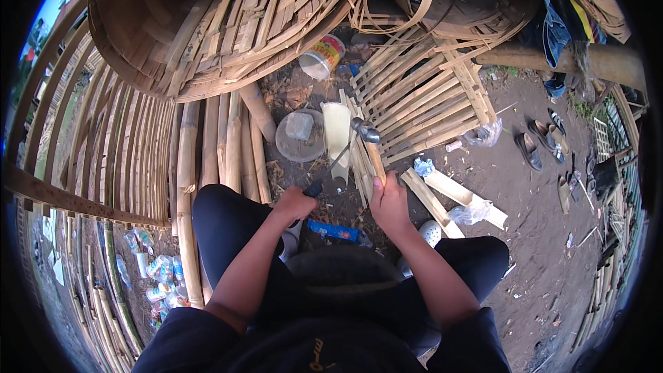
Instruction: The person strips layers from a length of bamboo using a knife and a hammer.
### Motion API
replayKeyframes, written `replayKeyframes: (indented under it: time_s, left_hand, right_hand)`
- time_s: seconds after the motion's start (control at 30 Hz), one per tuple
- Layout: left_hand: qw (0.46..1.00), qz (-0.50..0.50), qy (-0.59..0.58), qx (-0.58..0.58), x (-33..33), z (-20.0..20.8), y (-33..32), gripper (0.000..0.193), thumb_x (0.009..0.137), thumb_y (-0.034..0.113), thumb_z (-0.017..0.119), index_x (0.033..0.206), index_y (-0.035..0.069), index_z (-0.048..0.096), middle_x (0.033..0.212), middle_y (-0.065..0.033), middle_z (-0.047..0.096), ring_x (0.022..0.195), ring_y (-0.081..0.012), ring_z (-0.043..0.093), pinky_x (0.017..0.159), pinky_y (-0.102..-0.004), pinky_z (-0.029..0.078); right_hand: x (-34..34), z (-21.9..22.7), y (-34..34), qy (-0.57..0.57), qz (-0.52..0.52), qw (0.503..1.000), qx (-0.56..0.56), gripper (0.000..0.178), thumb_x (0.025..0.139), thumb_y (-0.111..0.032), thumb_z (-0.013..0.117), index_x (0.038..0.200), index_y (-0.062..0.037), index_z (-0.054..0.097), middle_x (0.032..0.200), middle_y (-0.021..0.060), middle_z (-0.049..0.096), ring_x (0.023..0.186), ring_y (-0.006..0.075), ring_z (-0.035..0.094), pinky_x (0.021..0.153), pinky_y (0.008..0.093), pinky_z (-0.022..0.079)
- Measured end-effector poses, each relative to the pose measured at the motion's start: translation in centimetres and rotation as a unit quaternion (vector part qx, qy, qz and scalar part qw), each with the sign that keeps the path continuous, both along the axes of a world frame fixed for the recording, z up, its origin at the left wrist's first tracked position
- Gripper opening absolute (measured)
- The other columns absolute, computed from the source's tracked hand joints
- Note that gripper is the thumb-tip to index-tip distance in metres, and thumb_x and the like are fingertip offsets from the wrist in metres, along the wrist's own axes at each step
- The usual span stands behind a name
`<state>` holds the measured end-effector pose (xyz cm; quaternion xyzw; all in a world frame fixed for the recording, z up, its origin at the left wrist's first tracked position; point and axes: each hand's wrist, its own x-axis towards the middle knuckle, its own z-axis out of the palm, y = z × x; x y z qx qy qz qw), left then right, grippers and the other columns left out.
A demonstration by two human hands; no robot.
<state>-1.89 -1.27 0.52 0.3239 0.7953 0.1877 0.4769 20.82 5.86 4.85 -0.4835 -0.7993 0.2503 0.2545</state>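
Observation:
My left hand (295, 205) is closed round the black handle of a tool (315, 188) with a thin metal blade. That blade slants up and away toward a pale split bamboo piece (337, 128) and some narrow bamboo strips (360, 166); whether it touches them I cannot tell. In my right hand (391, 202) is a hammer (373, 155), gripped by its wooden handle. Its dark metal head is raised just beyond the blade's far end, over the strips. The exact kind of the bladed tool is hard to make out.
Bamboo poles (231, 145) lie at left beside a slatted panel (138, 145). A slatted bamboo frame (421, 97) stands ahead right. Large woven bamboo pieces (242, 27) hang across the far side. A grey block (299, 126), a bucket (322, 56), split bamboo (466, 197) and sandals (530, 150) are on the ground.

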Motion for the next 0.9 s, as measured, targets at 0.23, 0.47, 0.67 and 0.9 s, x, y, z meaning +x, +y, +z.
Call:
replayKeyframes:
  time_s: [0.23, 0.47, 0.67, 0.9]
  left_hand:
    - [1.0, 0.024, 0.009, 0.003, -1.1, -1.4, -0.2, 0.025, 0.068, 0.018, 0.065, 0.062, -0.006, 0.062, 0.053, -0.0145, 0.06, 0.048, -0.024, 0.062, 0.05, -0.0355, 0.048]
    - [1.0, -0.011, -0.011, 0.009, 0.1, -0.5, 0.3, 0.022, 0.067, 0.016, 0.062, 0.061, -0.005, 0.061, 0.053, -0.0149, 0.06, 0.048, -0.0246, 0.062, 0.051, -0.0355, 0.049]
    - [1.0, 0.018, 0.006, 0.006, -0.7, -2.3, -0.6, 0.025, 0.068, 0.016, 0.061, 0.053, -0.005, 0.058, 0.051, -0.0153, 0.059, 0.047, -0.0244, 0.061, 0.051, -0.0364, 0.048]
    - [0.999, -0.019, 0.026, 0.007, -0.1, -1.6, -0.1, 0.024, 0.067, 0.014, 0.058, 0.053, -0.006, 0.059, 0.05, -0.015, 0.058, 0.048, -0.025, 0.061, 0.053, -0.0363, 0.049]
  right_hand:
    - [-0.8, 1.5, -0.7, -0.021, 0.012, 1.0, -0.008, 0.035, 0.098, -0.03, 0.046, 0.091, 0.0036, 0.054, 0.065, 0.0274, 0.061, 0.063, 0.0458, 0.063, 0.059, 0.0539, 0.051]
    - [-0.4, -4.9, -0.1, -0.057, 0.001, 0.997, -0.057, 0.03, 0.097, -0.023, 0.049, 0.088, 0.0052, 0.053, 0.062, 0.0276, 0.058, 0.061, 0.0476, 0.06, 0.056, 0.0544, 0.048]
    - [-2.4, 2.0, -0.3, 0.074, -0.007, 0.995, 0.068, 0.037, 0.097, -0.032, 0.048, 0.086, 0.0022, 0.055, 0.062, 0.0253, 0.06, 0.061, 0.0449, 0.062, 0.055, 0.0504, 0.052]
    - [-1.1, -4.4, 0.6, -0.067, -0.02, 0.997, -0.044, 0.03, 0.097, -0.024, 0.049, 0.087, 0.0037, 0.053, 0.062, 0.0266, 0.057, 0.062, 0.0464, 0.06, 0.057, 0.0544, 0.046]
